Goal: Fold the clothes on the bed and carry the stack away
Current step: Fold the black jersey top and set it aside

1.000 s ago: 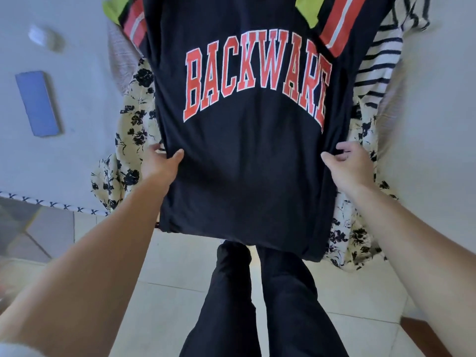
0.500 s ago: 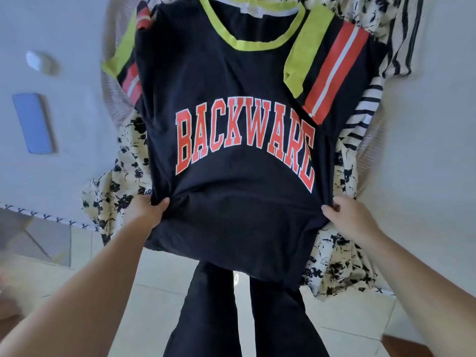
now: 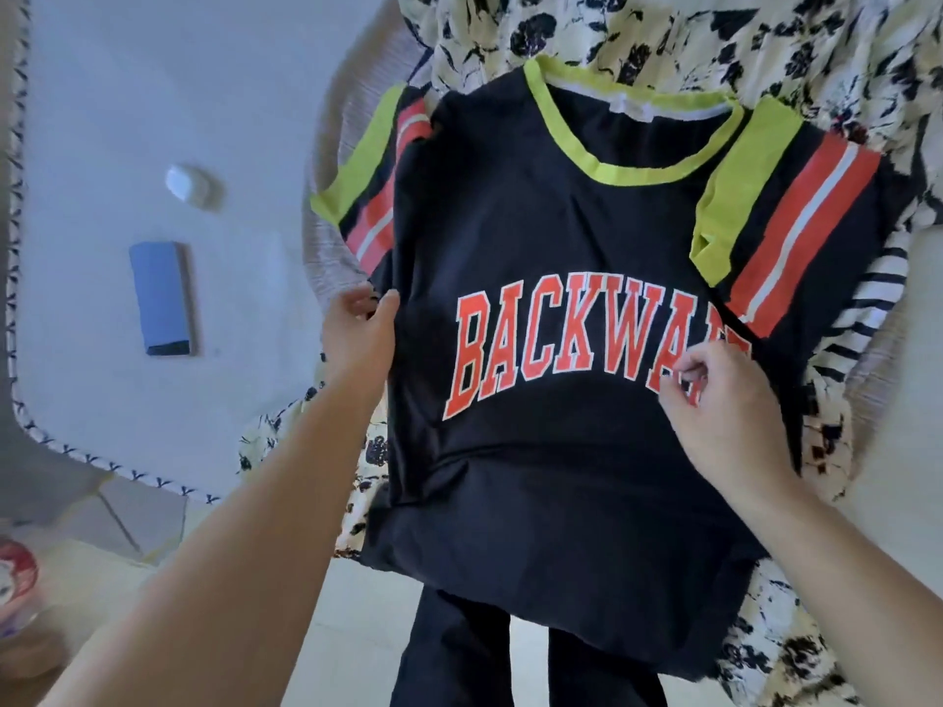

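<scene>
A bed (image 3: 153,94) with a pale sheet is being seen from above, and the clothes are lying at its near edge. A cream garment with black flowers (image 3: 765,38) is lying spread under the others, and a black-and-white striped garment (image 3: 867,308) is showing at the right. On top, a black T-shirt (image 3: 536,247) with a yellow-green collar is being laid flat; orange letters "BACKWA" are being read on its chest, the rest being covered. Its left edge is being gripped by the left hand (image 3: 357,339), the fingers curled round the cloth. Its right side is being pinched by the right hand (image 3: 729,415), fingers closed together on the fabric. A blue box (image 3: 160,298) is resting on the sheet, well apart.
</scene>
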